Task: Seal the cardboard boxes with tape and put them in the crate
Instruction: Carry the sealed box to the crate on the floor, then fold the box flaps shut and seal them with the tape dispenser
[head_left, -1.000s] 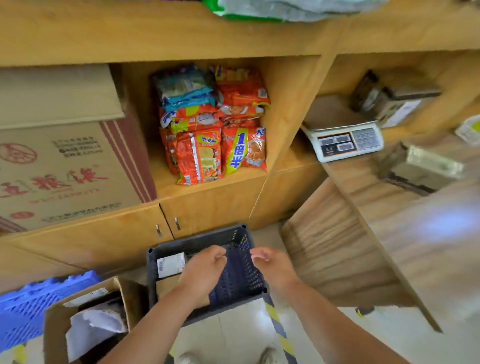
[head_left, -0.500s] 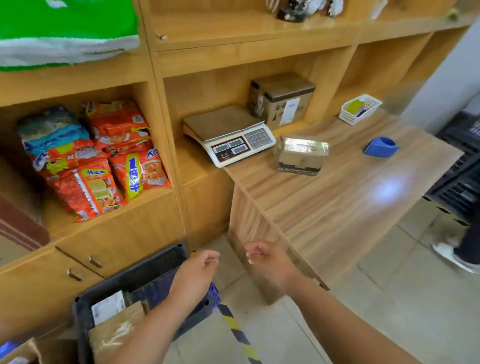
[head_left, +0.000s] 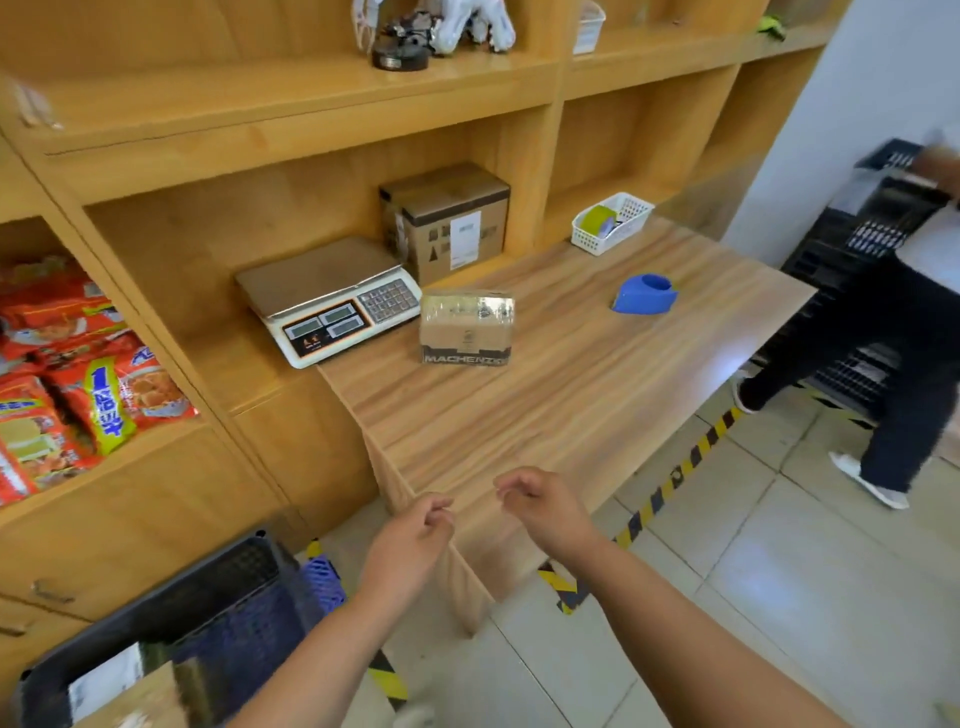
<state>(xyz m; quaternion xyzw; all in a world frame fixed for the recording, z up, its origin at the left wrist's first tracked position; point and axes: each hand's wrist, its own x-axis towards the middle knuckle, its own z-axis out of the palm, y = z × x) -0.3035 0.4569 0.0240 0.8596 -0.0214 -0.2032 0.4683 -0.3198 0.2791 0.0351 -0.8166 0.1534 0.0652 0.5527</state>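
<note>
Bright, even light; blurred, warped edges.

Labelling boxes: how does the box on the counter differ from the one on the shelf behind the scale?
The counter box is smaller than the shelf box. The counter box has glossy tape across its top; the shelf box has a white label on its front. Both are brown cardboard.

Views: one wide-angle camera, worn on the person's head.
Facing: forward and down, across the worktop (head_left: 545, 405) toward the far shelves (head_left: 311, 130).
Nearness: the left hand (head_left: 410, 540) and right hand (head_left: 540, 509) sit close below the lens, low in the middle; forearms enter from the bottom edge.
Edges: the crate (head_left: 156, 608) is cut off at near left; floor (head_left: 779, 597) fills near right.
</note>
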